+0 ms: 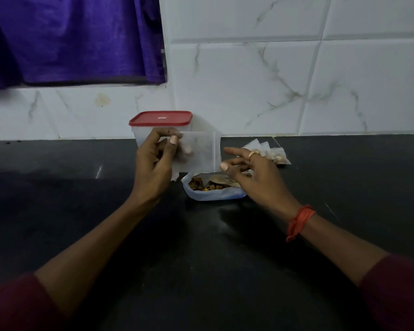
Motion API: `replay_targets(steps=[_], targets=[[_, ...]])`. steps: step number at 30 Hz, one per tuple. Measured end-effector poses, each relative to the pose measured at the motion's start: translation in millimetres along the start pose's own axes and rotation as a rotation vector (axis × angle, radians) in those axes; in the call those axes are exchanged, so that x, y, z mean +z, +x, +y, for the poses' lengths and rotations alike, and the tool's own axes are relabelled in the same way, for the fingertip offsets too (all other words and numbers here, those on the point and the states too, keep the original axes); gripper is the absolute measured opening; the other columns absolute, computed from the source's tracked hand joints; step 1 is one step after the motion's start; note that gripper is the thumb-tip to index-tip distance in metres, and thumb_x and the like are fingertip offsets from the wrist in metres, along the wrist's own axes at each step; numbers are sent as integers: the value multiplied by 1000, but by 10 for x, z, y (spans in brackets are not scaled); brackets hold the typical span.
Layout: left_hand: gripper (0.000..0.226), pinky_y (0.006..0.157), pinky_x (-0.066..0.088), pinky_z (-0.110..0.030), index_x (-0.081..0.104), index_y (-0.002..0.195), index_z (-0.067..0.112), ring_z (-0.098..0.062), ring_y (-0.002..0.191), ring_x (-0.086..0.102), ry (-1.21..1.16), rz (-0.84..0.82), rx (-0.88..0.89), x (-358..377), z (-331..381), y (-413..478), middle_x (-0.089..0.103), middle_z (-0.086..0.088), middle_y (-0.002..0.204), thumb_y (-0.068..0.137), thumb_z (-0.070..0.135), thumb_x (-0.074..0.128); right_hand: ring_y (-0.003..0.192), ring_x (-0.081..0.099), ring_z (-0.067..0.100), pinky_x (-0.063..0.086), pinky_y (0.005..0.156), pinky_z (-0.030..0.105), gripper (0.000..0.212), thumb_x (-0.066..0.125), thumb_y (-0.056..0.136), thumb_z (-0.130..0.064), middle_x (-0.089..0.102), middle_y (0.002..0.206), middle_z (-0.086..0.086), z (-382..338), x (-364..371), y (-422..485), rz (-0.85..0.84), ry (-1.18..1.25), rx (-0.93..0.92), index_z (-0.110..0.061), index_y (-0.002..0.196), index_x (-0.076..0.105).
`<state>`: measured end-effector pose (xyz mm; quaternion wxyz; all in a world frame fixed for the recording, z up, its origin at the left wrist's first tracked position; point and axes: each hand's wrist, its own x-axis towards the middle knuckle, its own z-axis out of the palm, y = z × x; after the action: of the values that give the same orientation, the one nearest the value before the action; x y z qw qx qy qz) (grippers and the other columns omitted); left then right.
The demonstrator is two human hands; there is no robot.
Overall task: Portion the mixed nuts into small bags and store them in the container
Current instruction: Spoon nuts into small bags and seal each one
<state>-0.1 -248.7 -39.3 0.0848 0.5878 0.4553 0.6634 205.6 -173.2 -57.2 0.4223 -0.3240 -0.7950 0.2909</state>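
Note:
My left hand (157, 163) pinches a small clear plastic bag (200, 151) by its left edge and holds it up above the counter; the bag looks empty. My right hand (251, 174) hovers with fingers spread loosely over an open pouch of mixed nuts (213, 189), holding nothing. A spoon (221, 180) lies in the pouch among the nuts. Behind the bag stands a clear container with a red lid (161, 118), closed, against the wall. Several filled small bags (270, 154) lie on the counter behind my right hand.
The dark counter (81, 187) runs to a white marble-patterned tiled wall (273, 80). A purple cloth (69, 37) hangs at the upper left.

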Motion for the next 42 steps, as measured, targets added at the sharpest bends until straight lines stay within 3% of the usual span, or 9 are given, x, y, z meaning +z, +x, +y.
replay_targets(steps=[3,6,12,16,18,24,30,35,42], targets=[[16,70,53,-19,57,111,2,-12,83,71,-5,-27,-31,47,15,-33,72,6,84,104,10,46,91,69,-2,53,84,17,37,70,92,-32,76,94,-14,14,7,2,-13,86,17,-26,128,64],[16,68,51,-17,59,112,4,-8,83,70,48,-15,-50,59,-19,-33,71,7,86,104,12,48,88,71,1,54,84,17,27,71,91,-19,78,88,-9,2,11,1,-9,187,25,-24,118,67],[41,78,49,-15,49,130,19,-8,101,57,351,119,32,20,-50,-38,57,5,118,94,30,65,87,73,6,56,83,23,27,74,89,-18,78,86,-6,-11,19,-15,34,260,47,-27,114,68],[20,70,42,-12,62,104,14,-3,82,56,473,90,236,91,115,-85,61,7,96,91,27,70,84,73,6,55,77,18,28,74,89,-16,78,84,-5,-31,41,-42,38,262,28,-21,116,70],[14,60,44,-10,69,90,16,-2,70,61,417,-13,131,149,172,-144,67,11,80,91,30,70,84,73,7,57,78,22,29,75,89,-16,78,85,-5,-47,57,-60,32,251,10,-19,117,70],[27,53,57,-23,75,91,15,-9,60,71,270,-122,-157,166,201,-143,74,5,76,83,40,76,82,73,8,59,81,32,27,75,89,-18,77,86,-7,-66,78,-86,2,175,-61,-24,115,71],[22,57,61,-33,74,93,6,-19,67,75,118,-184,-318,161,194,-142,76,-6,78,83,26,77,80,72,11,60,77,27,27,76,87,-12,76,86,-5,-84,92,-90,-8,142,-118,-22,112,72],[15,58,61,-29,73,97,3,-22,74,75,-9,-196,-466,185,197,-140,77,-9,83,85,14,72,79,72,14,61,77,33,26,76,87,-13,74,86,-3,-79,87,-93,-24,169,-121,-20,112,72],[23,58,58,-25,73,100,4,-22,77,75,-186,-147,-607,216,242,-144,77,-11,84,81,17,75,87,73,14,61,81,39,26,77,87,-20,73,97,-3,-100,92,-92,-50,207,-102,-22,112,71]])
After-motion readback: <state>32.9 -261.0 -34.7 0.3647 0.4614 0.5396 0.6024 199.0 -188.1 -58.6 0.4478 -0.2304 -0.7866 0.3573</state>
